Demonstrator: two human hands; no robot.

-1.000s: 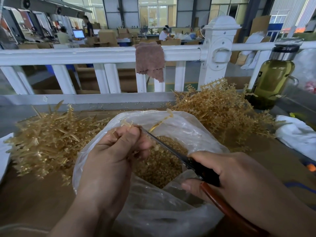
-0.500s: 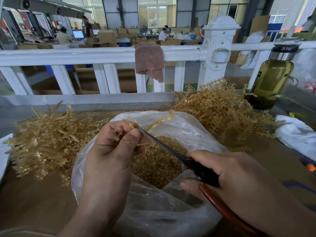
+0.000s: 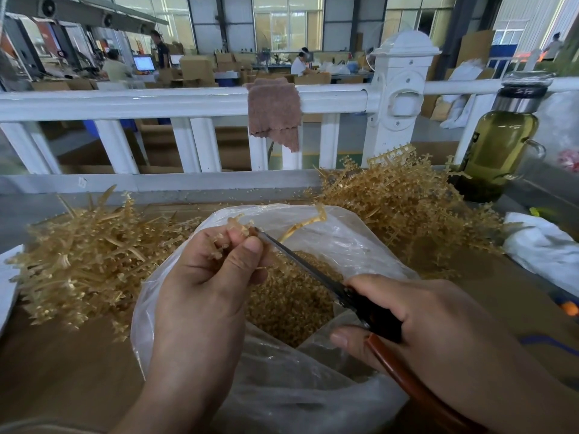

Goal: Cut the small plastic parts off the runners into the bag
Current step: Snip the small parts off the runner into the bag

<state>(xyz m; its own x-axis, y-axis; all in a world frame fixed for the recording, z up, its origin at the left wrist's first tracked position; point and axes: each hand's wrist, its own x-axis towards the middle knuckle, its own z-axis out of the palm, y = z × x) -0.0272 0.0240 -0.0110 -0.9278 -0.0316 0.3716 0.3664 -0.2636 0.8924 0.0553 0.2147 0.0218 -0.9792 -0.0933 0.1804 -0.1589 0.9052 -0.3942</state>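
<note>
My left hand (image 3: pixel 206 286) pinches a thin amber plastic runner (image 3: pixel 300 225) over the open clear bag (image 3: pixel 360 242), thumb and fingers curled round its near end. My right hand (image 3: pixel 432 327) grips scissors (image 3: pixel 316 277) with a dark pivot and reddish-brown handle. The blades point up and left, and their tip meets the runner beside my left fingertips. Inside the bag lies a heap of small amber cut parts (image 3: pixel 291 305).
A pile of amber runners (image 3: pixel 94 258) lies left of the bag, a second pile (image 3: pixel 404 202) behind it on the right. A white railing (image 3: pixel 156 101) with a brown cloth (image 3: pixel 274 114) runs across the back. A bottle (image 3: pixel 498 145) and white cloth (image 3: pixel 545 245) sit right.
My left hand has risen and turned a little, bringing the runner higher above the bag. The scissor tip has followed up to my fingertips. My right hand has hardly shifted.
</note>
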